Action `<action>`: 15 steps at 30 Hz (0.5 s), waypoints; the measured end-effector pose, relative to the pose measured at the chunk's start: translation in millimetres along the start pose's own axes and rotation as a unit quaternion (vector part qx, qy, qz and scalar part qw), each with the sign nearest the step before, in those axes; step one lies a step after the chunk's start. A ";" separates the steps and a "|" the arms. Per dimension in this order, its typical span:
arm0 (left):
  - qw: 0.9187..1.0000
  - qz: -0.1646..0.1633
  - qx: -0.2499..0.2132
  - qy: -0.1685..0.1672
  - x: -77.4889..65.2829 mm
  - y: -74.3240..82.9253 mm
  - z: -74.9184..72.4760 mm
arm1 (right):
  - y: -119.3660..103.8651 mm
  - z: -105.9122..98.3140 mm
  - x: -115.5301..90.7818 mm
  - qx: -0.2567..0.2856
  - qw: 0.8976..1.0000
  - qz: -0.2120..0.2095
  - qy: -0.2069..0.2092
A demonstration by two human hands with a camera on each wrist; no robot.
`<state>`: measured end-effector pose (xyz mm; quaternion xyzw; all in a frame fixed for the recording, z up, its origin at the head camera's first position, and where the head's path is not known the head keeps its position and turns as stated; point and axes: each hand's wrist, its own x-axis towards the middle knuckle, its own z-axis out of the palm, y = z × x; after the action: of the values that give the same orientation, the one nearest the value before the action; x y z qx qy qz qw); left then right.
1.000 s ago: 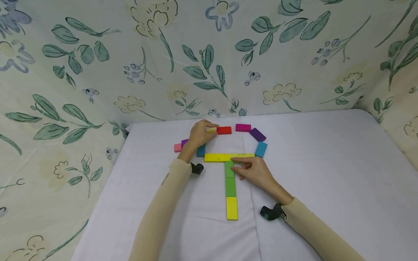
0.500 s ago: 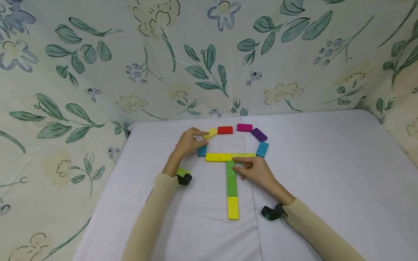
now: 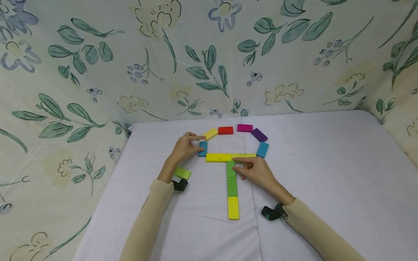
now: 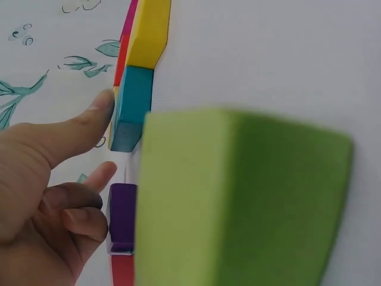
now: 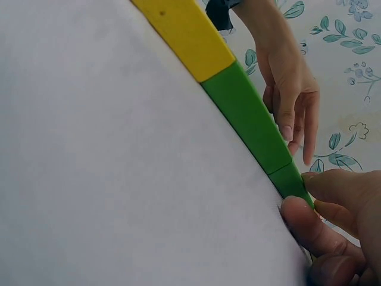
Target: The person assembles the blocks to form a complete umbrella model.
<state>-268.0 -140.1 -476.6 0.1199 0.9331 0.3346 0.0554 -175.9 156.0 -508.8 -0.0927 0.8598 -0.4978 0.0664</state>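
Observation:
In the head view, my left hand (image 3: 183, 149) is beside a blue block (image 3: 203, 149), the thumb tip at its side. The index fingertip reaches the near end of a pale yellow block (image 3: 210, 134). The left wrist view shows the thumb along the blue block (image 4: 132, 107) and the index finger apart from it. My right hand (image 3: 256, 173) rests where two yellow blocks (image 3: 218, 157) in a row meet a column of green blocks (image 3: 232, 186). Its index fingertip lies at the yellow row, its thumb at the top green block's side.
A lower yellow block (image 3: 233, 208) ends the column. Red (image 3: 225, 130), magenta (image 3: 245, 128), purple (image 3: 259, 135) and blue (image 3: 262, 149) blocks continue the arc. A lime green block (image 3: 182, 173) lies by my left wrist. A purple block (image 4: 122, 217) stands near the left fingers.
My left hand has drawn back from the pale yellow block, moving left and nearer to me, down to the left blue block. The lime block has come into sight. My right hand stays in place.

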 end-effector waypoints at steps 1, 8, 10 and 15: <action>1.000 0.001 0.000 0.000 0.5 -0.4 0.4 | 0.0 0.0 -0.1 0.000 1.000 0.001 0.000; 1.000 0.005 0.007 -0.015 4.9 0.7 0.2 | 0.3 0.5 -0.3 -0.001 1.000 0.000 0.001; 1.000 0.005 0.010 -0.023 5.9 1.4 -0.4 | 0.2 0.4 -0.3 -0.001 1.000 0.000 0.001; 0.999 0.001 0.017 -0.037 8.2 2.6 -1.5 | -1.1 0.1 -0.3 -0.003 1.000 0.001 0.001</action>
<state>-275.7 -136.9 -474.0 0.1342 0.9357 0.3142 0.0878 -175.4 155.4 -507.9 -0.0921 0.8612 -0.4954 0.0660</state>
